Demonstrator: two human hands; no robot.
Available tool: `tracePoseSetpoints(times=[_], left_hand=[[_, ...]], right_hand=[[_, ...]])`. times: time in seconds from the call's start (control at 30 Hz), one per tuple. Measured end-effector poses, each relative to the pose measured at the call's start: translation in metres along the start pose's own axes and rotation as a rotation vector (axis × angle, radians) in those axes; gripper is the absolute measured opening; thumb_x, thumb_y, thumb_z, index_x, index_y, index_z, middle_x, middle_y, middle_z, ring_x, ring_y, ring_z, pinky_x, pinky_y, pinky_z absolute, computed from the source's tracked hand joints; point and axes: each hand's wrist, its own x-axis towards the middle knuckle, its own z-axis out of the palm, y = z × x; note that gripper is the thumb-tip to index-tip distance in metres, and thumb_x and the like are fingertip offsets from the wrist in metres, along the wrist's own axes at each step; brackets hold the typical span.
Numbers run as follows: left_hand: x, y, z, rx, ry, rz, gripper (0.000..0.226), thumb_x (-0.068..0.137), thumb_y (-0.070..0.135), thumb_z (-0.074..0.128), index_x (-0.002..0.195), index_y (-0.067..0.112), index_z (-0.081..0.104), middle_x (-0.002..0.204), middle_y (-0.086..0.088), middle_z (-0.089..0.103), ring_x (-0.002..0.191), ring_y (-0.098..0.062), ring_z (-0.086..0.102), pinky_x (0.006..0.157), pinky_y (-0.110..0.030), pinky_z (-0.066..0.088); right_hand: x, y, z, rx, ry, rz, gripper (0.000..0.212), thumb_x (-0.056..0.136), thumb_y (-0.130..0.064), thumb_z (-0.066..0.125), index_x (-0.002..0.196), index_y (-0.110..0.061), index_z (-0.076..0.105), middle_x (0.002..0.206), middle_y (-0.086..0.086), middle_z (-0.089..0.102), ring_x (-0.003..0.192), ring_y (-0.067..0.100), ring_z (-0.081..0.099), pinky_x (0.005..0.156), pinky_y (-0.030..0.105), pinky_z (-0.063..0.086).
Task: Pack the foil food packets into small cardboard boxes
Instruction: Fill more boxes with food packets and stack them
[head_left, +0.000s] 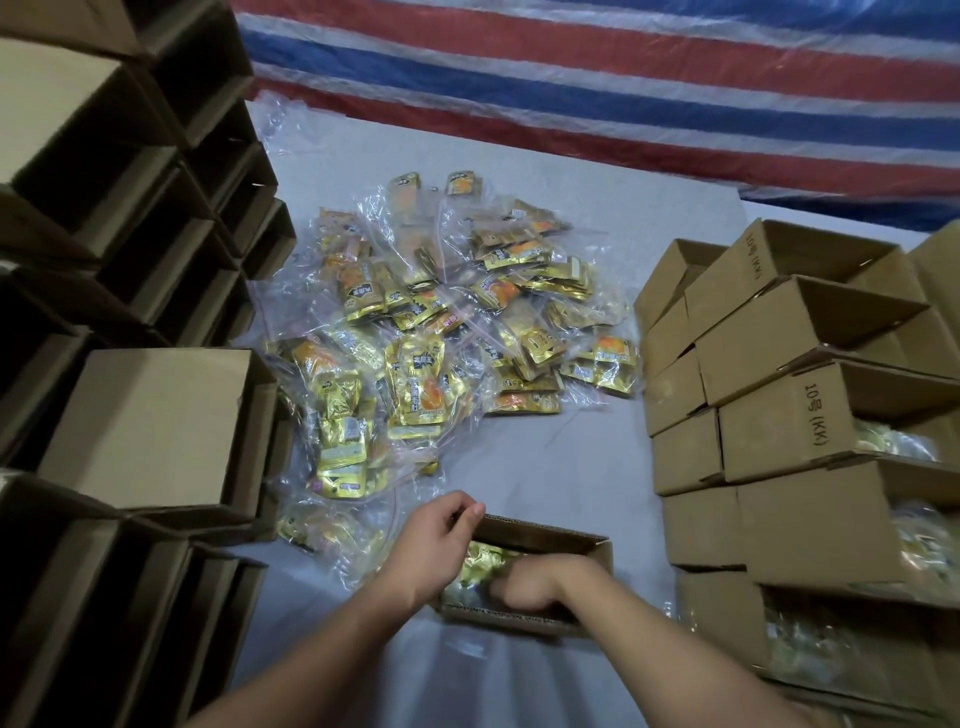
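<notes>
- Small open box (550, 540) sits on the white sheet (545, 467), near edge, centre.
- Left hand (439, 545) grips the box's left wall, fingers curled over the rim.
- Right hand (524, 584) is inside the box, on the foil packets (480, 564); its grip cannot be made out.
- Loose heap of bagged packets (441, 332) lies beyond.

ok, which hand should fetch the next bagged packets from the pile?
Left, probably. The left hand grips the box rim on the side nearest the pile; the right hand is down inside the box on the packets.
</notes>
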Motion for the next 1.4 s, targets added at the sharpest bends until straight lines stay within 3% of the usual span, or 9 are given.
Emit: tracePoseSetpoints(times=[0.23,0.4,0.53,0.67,0.8,0.9,1.0,1.07,1.4], left_hand=[[0.006,0.001,-0.005,0.02,0.053,-0.007,0.024,0.097,0.031,0.057,0.074,0.024,0.061,0.068,0.001,0.064,0.065,-0.008,0.057,0.067,-0.03,0.046],[0.01,0.001,-0.006,0.075,0.075,-0.006,0.027,0.097,0.034,0.056,0.073,0.023,0.06,0.064,0.005,0.06,0.065,-0.008,0.056,0.069,-0.034,0.046],[0.006,-0.003,-0.006,0.076,0.068,0.008,0.025,0.096,0.034,0.057,0.073,0.027,0.06,0.063,0.008,0.06,0.063,-0.005,0.055,0.066,-0.031,0.046],[0.003,-0.004,-0.006,0.076,0.062,0.008,0.022,0.096,0.034,0.058,0.075,0.026,0.061,0.067,0.003,0.063,0.067,-0.009,0.059,0.068,-0.031,0.047],[0.004,-0.001,-0.007,0.068,0.047,0.008,0.02,0.095,0.034,0.058,0.076,0.029,0.063,0.07,0.008,0.067,0.069,-0.006,0.062,0.069,-0.031,0.049],[0.003,0.0,-0.007,0.05,0.043,-0.006,0.019,0.095,0.037,0.059,0.08,0.028,0.066,0.073,0.007,0.068,0.072,-0.007,0.064,0.071,-0.032,0.052],[0.002,0.001,-0.008,0.071,0.055,0.003,0.019,0.095,0.037,0.059,0.078,0.029,0.065,0.068,0.007,0.065,0.067,-0.003,0.059,0.07,-0.03,0.049],[0.0,0.002,-0.009,0.074,0.058,0.014,0.019,0.095,0.034,0.06,0.077,0.029,0.065,0.066,0.008,0.063,0.065,-0.001,0.057,0.069,-0.028,0.047],[-0.004,0.011,-0.004,0.055,0.046,-0.002,0.018,0.097,0.033,0.054,0.082,0.033,0.062,0.071,0.01,0.065,0.066,0.0,0.059,0.066,-0.023,0.048]], right_hand=[[-0.014,-0.006,-0.012,0.296,0.28,-0.133,0.032,0.098,-0.027,0.041,0.068,-0.02,0.05,0.077,-0.001,0.06,0.074,0.018,0.053,0.057,0.026,0.037],[-0.002,-0.012,-0.005,0.226,0.125,-0.09,0.035,0.099,-0.033,0.037,0.109,-0.015,0.065,0.125,0.014,0.064,0.107,0.025,0.058,0.08,0.029,0.038],[0.008,-0.01,0.006,0.206,0.039,-0.014,0.052,0.099,-0.046,0.035,0.135,-0.013,0.056,0.144,0.012,0.053,0.128,0.027,0.051,0.096,0.032,0.039],[-0.002,-0.008,0.004,0.238,0.118,-0.077,0.044,0.098,-0.044,0.037,0.12,-0.016,0.063,0.132,0.01,0.061,0.118,0.025,0.056,0.085,0.03,0.037],[-0.028,0.0,-0.007,0.495,0.368,-0.27,0.028,0.097,-0.037,0.047,0.08,-0.021,0.063,0.079,-0.003,0.066,0.076,0.009,0.06,0.078,0.033,0.048],[-0.051,0.011,-0.025,0.66,0.646,-0.355,0.02,0.097,-0.029,0.054,0.082,-0.03,0.069,0.088,-0.001,0.072,0.085,0.009,0.066,0.083,0.029,0.052],[-0.058,0.024,-0.04,0.378,0.943,-0.276,0.02,0.097,-0.033,0.055,0.11,-0.026,0.068,0.106,-0.01,0.066,0.101,0.005,0.059,0.093,0.027,0.046],[-0.054,0.028,-0.037,0.076,0.923,-0.164,0.04,0.098,-0.043,0.048,0.128,-0.019,0.06,0.121,-0.004,0.061,0.115,0.015,0.055,0.102,0.033,0.04],[-0.036,0.025,-0.006,-0.176,0.944,-0.001,0.037,0.1,-0.043,0.027,0.095,-0.027,0.061,0.096,-0.004,0.067,0.094,0.018,0.061,0.082,0.035,0.041]])
